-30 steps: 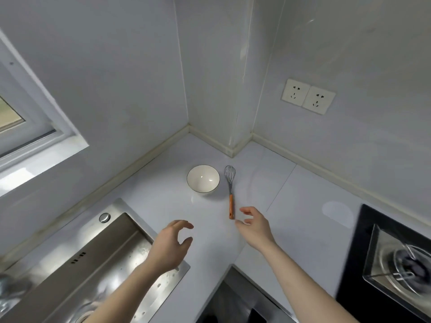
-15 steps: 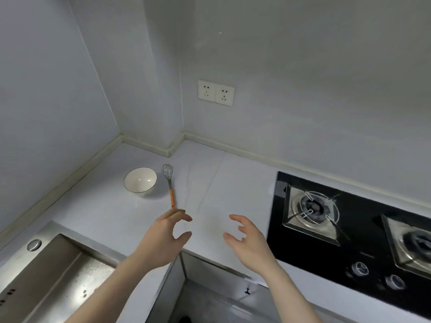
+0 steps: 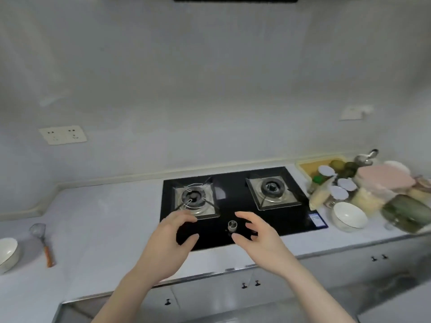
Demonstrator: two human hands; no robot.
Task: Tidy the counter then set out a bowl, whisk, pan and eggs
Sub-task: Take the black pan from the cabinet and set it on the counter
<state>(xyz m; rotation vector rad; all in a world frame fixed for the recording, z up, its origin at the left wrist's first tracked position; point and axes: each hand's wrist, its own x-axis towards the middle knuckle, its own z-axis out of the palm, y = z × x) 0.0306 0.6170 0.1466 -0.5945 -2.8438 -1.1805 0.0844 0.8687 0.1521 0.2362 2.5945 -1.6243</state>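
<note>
View swung right from corner to hob [image 3: 233,206]. Bowl [image 3: 8,252] and whisk [image 3: 43,241] now far left on counter [image 3: 105,217], set out. Left hand [image 3: 168,241], right hand [image 3: 258,236] both spread, loosely curled, empty, above hob. Pan, eggs not seen; likely next, among clutter [image 3: 373,187] right.

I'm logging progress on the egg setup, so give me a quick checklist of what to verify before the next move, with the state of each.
1. Bowl set out on the counter at far left: ok.
2. Whisk lying beside that bowl: ok.
3. Left hand free to pick something up, holding nothing: ok.
4. Right hand free, holding nothing: ok.
5. Pan set out: not ok, both burners of the stove are bare.
6. Eggs located in the clutter at right: cannot tell.
</note>
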